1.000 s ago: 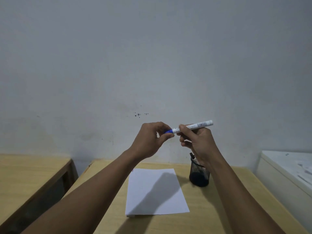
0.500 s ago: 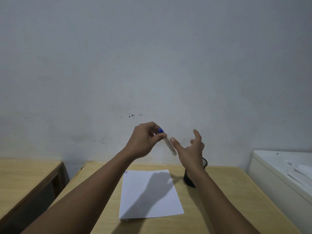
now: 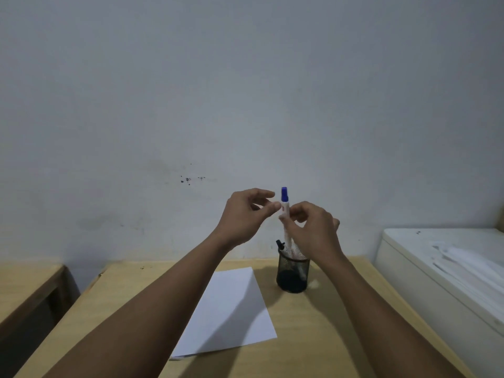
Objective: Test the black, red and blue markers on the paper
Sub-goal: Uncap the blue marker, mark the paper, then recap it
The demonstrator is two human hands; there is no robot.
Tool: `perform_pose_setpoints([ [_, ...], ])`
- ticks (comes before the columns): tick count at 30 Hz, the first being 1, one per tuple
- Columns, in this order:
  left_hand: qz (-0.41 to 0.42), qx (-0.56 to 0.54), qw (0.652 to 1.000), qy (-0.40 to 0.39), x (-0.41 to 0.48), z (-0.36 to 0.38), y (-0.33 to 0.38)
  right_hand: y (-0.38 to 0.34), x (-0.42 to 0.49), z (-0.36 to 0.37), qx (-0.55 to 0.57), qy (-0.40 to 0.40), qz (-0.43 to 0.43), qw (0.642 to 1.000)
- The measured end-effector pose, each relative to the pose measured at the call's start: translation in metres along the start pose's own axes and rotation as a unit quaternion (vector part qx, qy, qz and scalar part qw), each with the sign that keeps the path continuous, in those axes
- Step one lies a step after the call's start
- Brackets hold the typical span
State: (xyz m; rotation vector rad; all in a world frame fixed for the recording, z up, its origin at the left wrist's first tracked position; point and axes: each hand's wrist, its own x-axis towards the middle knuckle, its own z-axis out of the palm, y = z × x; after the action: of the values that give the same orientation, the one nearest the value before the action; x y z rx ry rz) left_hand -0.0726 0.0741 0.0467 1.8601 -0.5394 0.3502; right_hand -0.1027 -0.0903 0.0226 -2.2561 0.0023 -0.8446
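The blue marker [image 3: 284, 204], white-bodied with its blue cap on top, stands upright above the black mesh pen holder [image 3: 292, 276]. My right hand [image 3: 313, 230] pinches its body just below the cap. My left hand [image 3: 245, 214] is right beside it with fingers apart, the thumb tip next to the marker. The marker's lower end reaches down toward the holder's mouth, partly hidden by my right hand. In the holder stands a black-capped marker [image 3: 280, 245], and a pinkish marker body beside it. The white paper [image 3: 231, 309] lies flat on the wooden desk [image 3: 313, 336], left of the holder.
A white cabinet or chest [image 3: 441, 268] stands close on the right of the desk. A second wooden desk [image 3: 24, 285] sits to the left across a dark gap. A plain wall with a few dark specks is straight ahead.
The marker was horizontal between both hands, then swung round. Now it is upright, cap up, in my right hand over the holder, and my left hand has loosened off it.
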Motion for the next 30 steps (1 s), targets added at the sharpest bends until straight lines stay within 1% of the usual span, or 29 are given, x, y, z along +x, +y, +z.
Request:
perform_pose_setpoints([
  [4, -0.026, 0.115, 0.993, -0.028, 0.003, 0.022, -0.024, 0.028, 0.018, -0.012, 0.076, 0.043, 0.073, 0.994],
  [7, -0.071, 0.189, 0.977, -0.066, 0.002, 0.042, -0.046, 0.044, 0.022, -0.014, 0.062, 0.027, 0.095, 0.993],
  [10, -0.121, 0.229, 0.96, -0.104, 0.0, 0.06, -0.06, 0.061, 0.02, -0.006, 0.052, -0.008, 0.123, 0.991],
  [15, -0.165, 0.182, 0.961, -0.126, 0.002, 0.077, -0.081, 0.091, 0.018, 0.018, 0.016, -0.04, 0.151, 0.988],
  [18, -0.165, 0.179, 0.961, -0.135, 0.005, 0.082, -0.089, 0.103, 0.018, 0.027, -0.032, -0.066, 0.157, 0.985],
  [23, -0.158, 0.176, 0.963, -0.131, 0.009, 0.089, -0.096, 0.114, 0.019, 0.042, -0.087, -0.113, 0.141, 0.98],
  [30, -0.144, 0.149, 0.971, -0.12, 0.007, 0.088, -0.099, 0.122, 0.021, 0.052, -0.124, -0.128, 0.128, 0.976],
])
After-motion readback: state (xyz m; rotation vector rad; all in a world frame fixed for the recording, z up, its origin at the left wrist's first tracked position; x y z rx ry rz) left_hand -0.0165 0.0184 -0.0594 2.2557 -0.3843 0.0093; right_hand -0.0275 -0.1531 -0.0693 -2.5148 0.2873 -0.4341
